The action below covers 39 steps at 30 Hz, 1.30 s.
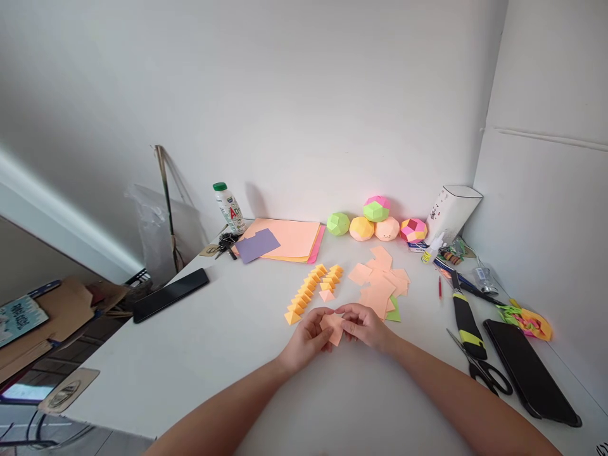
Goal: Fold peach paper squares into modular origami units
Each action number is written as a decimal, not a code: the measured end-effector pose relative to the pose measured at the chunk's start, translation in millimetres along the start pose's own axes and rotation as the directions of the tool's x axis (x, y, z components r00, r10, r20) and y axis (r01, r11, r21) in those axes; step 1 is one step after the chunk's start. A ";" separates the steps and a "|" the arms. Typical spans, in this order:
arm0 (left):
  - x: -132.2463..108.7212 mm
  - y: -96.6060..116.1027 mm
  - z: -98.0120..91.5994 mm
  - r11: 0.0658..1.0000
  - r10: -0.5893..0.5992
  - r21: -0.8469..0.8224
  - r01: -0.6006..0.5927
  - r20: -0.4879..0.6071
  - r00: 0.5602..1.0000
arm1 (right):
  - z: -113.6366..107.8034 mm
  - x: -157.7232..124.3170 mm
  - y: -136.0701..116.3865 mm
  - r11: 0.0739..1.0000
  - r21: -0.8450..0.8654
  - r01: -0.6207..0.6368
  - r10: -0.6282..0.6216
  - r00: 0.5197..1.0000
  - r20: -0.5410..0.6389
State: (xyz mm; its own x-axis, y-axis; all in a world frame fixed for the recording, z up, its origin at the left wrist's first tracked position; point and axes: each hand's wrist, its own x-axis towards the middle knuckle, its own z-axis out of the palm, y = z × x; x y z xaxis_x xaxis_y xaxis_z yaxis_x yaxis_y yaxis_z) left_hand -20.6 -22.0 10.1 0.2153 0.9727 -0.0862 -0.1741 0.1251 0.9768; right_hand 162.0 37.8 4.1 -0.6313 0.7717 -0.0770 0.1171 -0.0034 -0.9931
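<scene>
My left hand (308, 337) and my right hand (365, 326) meet at the middle of the white table (199, 354). Both pinch one small peach paper square (333, 328) that lies on the table between them. Just beyond my hands stand two rows of folded orange paper units (311, 290). A loose pile of peach paper squares (380, 282) lies to the right of them, with a green piece (394, 312) under its near edge.
Paper balls (375, 221) line the back wall beside a white box (451, 212). A stack of coloured sheets (285, 240), keys and a bottle (229, 209) sit back left. A black phone (171, 294) lies left. Right side: utility knife (468, 320), scissors (484, 370), dark tablet (529, 373).
</scene>
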 end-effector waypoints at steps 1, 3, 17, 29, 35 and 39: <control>0.2 -1.0 -0.4 1.000 -0.008 -0.002 0.008 0.008 1.000 | 0.6 -0.1 -0.2 1.000 -0.012 -0.003 0.003 1.000 -0.004; 0.6 -2.1 -0.7 1.000 -0.020 -0.004 0.020 0.024 1.000 | 2.0 -0.6 -1.0 0.999 -0.037 0.000 0.000 1.000 -0.003; 0.3 -1.8 1.0 0.999 -0.053 0.005 0.053 -0.010 0.999 | 5.5 -2.1 -2.3 0.997 -0.066 0.032 -0.034 0.999 -0.027; -0.2 -3.1 1.4 1.000 0.005 0.002 -0.005 -0.011 1.000 | 7.8 -5.0 -12.8 0.998 -0.042 0.040 -0.040 0.999 0.010; 0.3 -2.9 1.1 1.000 0.011 0.020 -0.011 -0.003 1.000 | 7.6 -4.0 -12.0 0.998 -0.041 0.043 -0.042 0.999 0.007; 0.7 -2.7 0.9 1.000 0.016 0.023 -0.016 0.014 1.000 | 7.7 -3.7 -10.4 0.997 -0.051 0.054 -0.054 0.999 0.006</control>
State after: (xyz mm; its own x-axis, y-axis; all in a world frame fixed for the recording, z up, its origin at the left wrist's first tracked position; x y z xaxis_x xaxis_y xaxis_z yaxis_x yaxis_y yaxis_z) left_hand -19.2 -21.8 7.6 0.2256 0.9718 -0.0680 -0.1552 0.1047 0.9823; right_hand 157.2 30.1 14.0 -0.6409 0.7673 -0.0238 0.1216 0.0709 -0.9900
